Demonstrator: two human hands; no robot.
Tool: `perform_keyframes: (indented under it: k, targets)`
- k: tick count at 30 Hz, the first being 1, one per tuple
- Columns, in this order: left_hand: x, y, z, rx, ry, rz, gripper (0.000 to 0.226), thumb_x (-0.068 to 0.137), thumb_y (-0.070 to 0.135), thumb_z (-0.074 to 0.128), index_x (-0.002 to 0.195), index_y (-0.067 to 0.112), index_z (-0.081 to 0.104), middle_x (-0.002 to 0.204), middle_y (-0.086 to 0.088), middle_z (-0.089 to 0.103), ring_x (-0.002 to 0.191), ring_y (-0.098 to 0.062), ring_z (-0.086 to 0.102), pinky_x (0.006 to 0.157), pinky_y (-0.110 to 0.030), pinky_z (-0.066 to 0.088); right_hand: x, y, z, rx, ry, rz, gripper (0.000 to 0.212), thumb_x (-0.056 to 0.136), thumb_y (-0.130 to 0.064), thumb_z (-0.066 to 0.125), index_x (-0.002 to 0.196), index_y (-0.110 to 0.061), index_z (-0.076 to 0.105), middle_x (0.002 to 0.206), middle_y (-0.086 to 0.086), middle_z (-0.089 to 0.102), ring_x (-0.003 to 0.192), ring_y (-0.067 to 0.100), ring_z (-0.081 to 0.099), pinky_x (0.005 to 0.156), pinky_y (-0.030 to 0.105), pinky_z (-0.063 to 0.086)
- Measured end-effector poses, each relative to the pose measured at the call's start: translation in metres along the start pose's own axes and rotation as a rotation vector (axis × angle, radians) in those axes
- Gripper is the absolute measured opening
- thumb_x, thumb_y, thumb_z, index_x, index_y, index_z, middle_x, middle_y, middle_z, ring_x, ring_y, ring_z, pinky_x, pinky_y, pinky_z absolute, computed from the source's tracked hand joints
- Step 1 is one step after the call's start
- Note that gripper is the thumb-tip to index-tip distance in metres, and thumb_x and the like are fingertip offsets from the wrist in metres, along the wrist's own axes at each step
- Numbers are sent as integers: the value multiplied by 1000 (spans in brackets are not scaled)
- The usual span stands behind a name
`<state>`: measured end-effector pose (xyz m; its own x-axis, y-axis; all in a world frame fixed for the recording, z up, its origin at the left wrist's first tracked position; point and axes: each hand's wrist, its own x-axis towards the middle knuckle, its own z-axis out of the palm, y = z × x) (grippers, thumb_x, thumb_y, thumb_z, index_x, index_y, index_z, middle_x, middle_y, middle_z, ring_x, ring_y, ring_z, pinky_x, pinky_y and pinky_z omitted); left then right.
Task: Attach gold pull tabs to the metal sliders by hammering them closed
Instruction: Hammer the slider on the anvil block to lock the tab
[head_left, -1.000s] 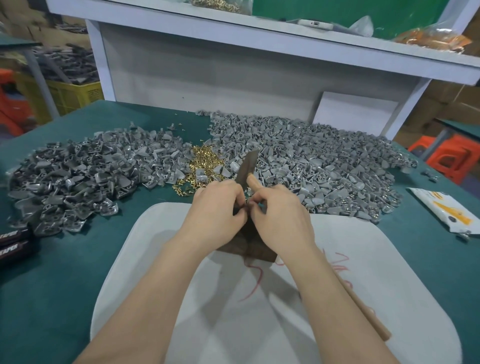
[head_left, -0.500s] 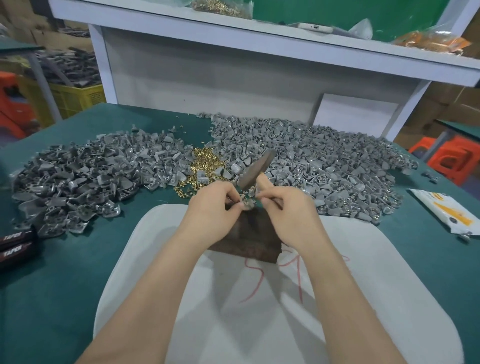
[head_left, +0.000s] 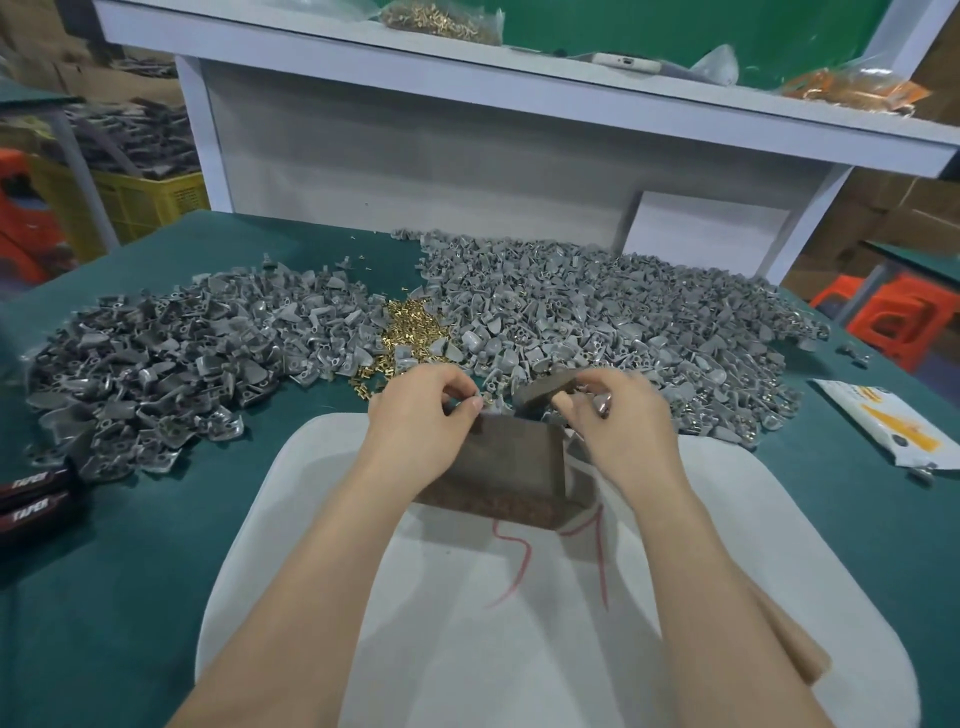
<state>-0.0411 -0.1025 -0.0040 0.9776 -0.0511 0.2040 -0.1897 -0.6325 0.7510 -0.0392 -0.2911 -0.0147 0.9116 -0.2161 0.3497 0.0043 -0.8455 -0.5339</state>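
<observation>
Over the block (head_left: 498, 467), left grip (head_left: 421, 410) pinches perhaps grey slider (head_left: 480, 402); right grip (head_left: 618, 421) holds hammer (head_left: 545, 388).

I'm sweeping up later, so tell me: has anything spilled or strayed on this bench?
Yes, slightly. Loose gold tabs lie scattered on the green cloth just outside their small pile, near the left hand. A couple of grey sliders sit apart by the right edge, away from the big heap. Nothing looks damaged.
</observation>
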Motion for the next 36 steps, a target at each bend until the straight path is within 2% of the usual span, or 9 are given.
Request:
perform_keyframes:
  k: [4, 6, 10, 12, 15, 22, 27, 33, 36]
  targets:
    - [1, -2, 2, -97, 24, 58, 10, 88, 21, 63, 81, 29, 62, 77, 15, 63, 83, -10, 60, 89, -35, 48, -6, -33, 6, 250, -236, -234, 26, 88, -25, 63, 113, -29, 65, 88, -15, 63, 83, 5, 60, 78, 19, 46]
    - [2, -3, 4, -124, 63, 67, 10, 88, 18, 62, 87, 28, 65, 80, 15, 63, 82, -8, 59, 83, -26, 47, -3, -45, 14, 271, -331, -224, 19, 89, -20, 61, 104, -31, 65, 85, -7, 67, 82, 14, 63, 78, 29, 50]
    - [6, -5, 2, -251, 220, 30, 24, 91, 18, 58, 116, 17, 60, 94, 12, 61, 83, 0, 55, 74, -7, 36, 34, -55, 15, 295, -28, -80, 22, 91, -15, 58, 109, -26, 63, 90, -5, 67, 68, 6, 58, 62, 13, 49]
    - [7, -5, -1, -334, 314, 0, 24, 92, 19, 56, 116, 20, 58, 99, 13, 61, 85, 4, 55, 70, -4, 37, 60, -55, 11, 235, 80, 84, 48, 92, -17, 56, 137, -27, 43, 124, 3, 58, 97, 10, 58, 88, 20, 49]
    - [8, -4, -8, -497, 496, -48, 20, 93, 16, 53, 112, 22, 56, 108, 9, 60, 94, -1, 55, 77, -6, 39, 75, -67, 21, -91, -56, 201, 74, 93, -27, 56, 149, -38, 9, 157, 16, 8, 143, 37, 12, 116, 50, 14]
    - [19, -23, -31, -955, 898, -303, 22, 92, 5, 44, 106, 22, 50, 111, 2, 53, 94, -10, 53, 73, -11, 42, 46, -140, 94, -77, -459, -392, 35, 93, -18, 52, 127, -28, 57, 129, 2, 59, 113, 22, 55, 98, 33, 44]
    - [23, -35, -33, -1076, 985, -403, 20, 93, 5, 40, 106, 19, 46, 125, -7, 48, 81, 2, 49, 59, -1, 37, 42, -172, 128, -401, -558, -384, 37, 89, -12, 47, 122, -23, 59, 127, 9, 57, 118, 32, 50, 99, 44, 39]
    - [24, -35, -29, -1119, 965, -412, 20, 93, 7, 41, 105, 21, 47, 114, 3, 47, 57, 25, 45, 50, 2, 34, 39, -167, 131, -302, -389, -350, 3, 87, -14, 52, 87, -13, 55, 100, 9, 65, 99, 29, 58, 88, 40, 36]
    - [22, -32, -30, -1121, 911, -431, 21, 93, 7, 42, 107, 20, 47, 108, 3, 48, 68, 18, 51, 49, 1, 34, 44, -164, 119, -100, -325, -292, 21, 90, -31, 55, 87, -12, 63, 85, 2, 65, 85, 23, 59, 79, 33, 44]
